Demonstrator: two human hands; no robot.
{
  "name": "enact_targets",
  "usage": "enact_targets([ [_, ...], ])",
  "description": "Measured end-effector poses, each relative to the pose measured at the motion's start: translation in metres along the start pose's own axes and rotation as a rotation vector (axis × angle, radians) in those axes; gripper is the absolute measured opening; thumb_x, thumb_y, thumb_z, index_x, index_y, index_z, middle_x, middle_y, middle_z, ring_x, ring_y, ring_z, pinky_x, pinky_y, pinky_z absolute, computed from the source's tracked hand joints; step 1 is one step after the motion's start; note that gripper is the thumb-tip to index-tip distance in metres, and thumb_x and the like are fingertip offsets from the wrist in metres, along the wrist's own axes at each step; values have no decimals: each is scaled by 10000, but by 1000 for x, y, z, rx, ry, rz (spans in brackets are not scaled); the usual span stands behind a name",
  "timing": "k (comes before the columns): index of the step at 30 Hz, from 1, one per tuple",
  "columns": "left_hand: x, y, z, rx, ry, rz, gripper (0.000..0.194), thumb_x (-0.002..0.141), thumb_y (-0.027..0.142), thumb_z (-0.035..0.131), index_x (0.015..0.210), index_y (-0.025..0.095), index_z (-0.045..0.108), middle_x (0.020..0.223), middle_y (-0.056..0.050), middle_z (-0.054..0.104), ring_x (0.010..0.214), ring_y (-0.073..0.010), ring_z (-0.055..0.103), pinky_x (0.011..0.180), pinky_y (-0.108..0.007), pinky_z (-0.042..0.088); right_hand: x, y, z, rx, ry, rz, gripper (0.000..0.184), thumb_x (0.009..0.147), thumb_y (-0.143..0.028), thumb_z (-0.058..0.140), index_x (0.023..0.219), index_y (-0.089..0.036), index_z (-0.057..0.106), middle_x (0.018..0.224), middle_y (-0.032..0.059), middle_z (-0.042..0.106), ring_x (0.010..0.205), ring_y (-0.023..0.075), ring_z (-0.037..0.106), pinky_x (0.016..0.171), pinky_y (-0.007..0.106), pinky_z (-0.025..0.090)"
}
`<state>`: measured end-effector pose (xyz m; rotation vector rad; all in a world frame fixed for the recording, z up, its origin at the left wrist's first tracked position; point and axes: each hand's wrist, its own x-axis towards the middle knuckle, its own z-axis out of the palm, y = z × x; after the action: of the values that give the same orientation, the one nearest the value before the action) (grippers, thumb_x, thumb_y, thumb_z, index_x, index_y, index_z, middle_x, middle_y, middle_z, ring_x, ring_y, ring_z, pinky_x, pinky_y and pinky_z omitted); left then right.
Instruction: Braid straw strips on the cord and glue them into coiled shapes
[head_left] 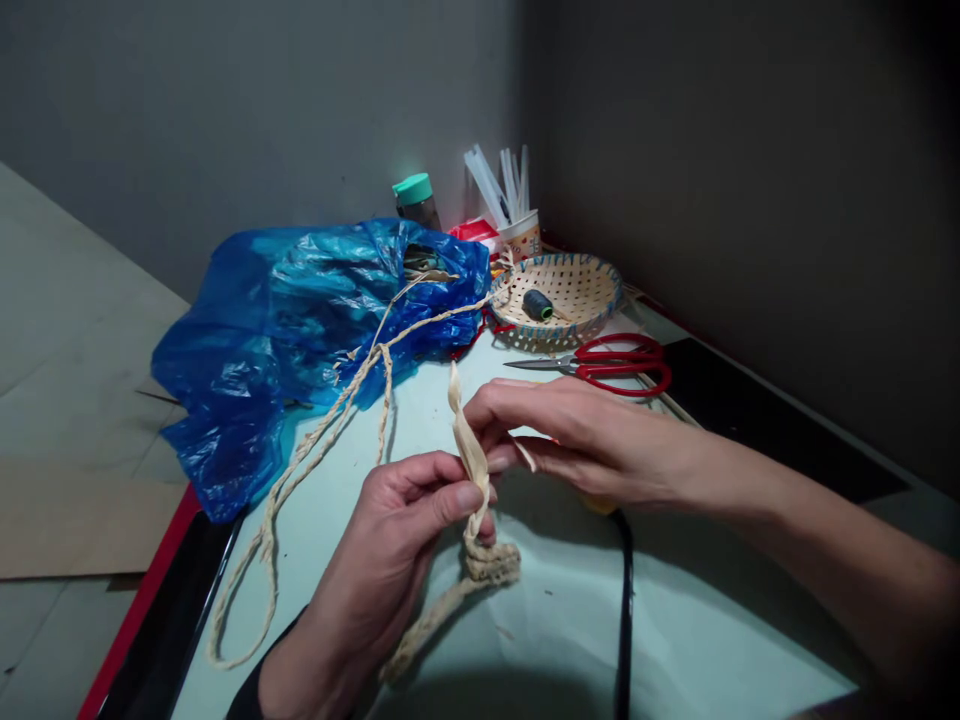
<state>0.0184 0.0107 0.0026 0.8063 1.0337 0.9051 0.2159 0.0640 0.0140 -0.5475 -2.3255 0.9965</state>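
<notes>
My left hand [409,530] pinches a pale braided straw cord [491,567] between thumb and fingers, near where a flat loose strip [466,440] leaves the braid. That strip stands up and narrows to a tip above the hand. Close against it on the right, my right hand [555,430] has its fingers bent together, with a thin strand end [525,452] poking out between them. The cord's thicker end folds over below my left hand and runs down toward the front. A longer twisted cord [300,465] lies looped on the table at the left.
A blue plastic bag [322,300] with dry strips at its mouth lies at the back left. Red-handled scissors [600,365] rest before a woven basket [592,300] holding a dark thread spool [537,305]. Behind stand a cup [523,237] of clear sticks and a green-lidded bottle [415,195]. A black cable [624,610] crosses the front.
</notes>
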Motion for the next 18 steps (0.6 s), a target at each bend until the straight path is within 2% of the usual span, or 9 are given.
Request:
enact_targets([
  [4,2,0,-6,-32,-47,-31,142,720,219,797,667,113,718,561,-29,654,534,-101,577,563,-198,453,2,2,8,-58,111,-93,138,997,-183,470,904,-197,571,873,11,564,818,143,497,719,238,402],
  [8,2,2,-7,-59,-24,-60,116,729,210,795,721,109,738,580,-32,660,537,-89,579,557,-178,446,5,10,16,-42,213,-180,180,998,-195,491,856,-193,601,837,9,621,822,161,474,737,275,403],
  [11,1,4,-4,-77,-17,-80,105,736,193,785,717,103,735,581,-28,651,535,-81,570,552,-169,443,7,14,20,-44,284,-197,178,985,-181,523,844,-190,631,807,12,630,822,169,483,752,298,408],
  [15,-1,4,1,-83,-25,-82,80,717,161,786,703,95,744,590,-25,651,542,-74,572,561,-162,456,7,15,23,-7,353,-162,120,928,-253,649,851,-170,690,853,35,628,862,176,548,784,307,437],
  [18,-2,3,3,-52,44,-43,83,683,155,809,707,99,753,632,-31,676,580,-81,593,587,-162,462,7,14,26,-19,350,-160,127,925,-241,655,860,-148,712,858,44,657,863,170,572,798,301,446],
])
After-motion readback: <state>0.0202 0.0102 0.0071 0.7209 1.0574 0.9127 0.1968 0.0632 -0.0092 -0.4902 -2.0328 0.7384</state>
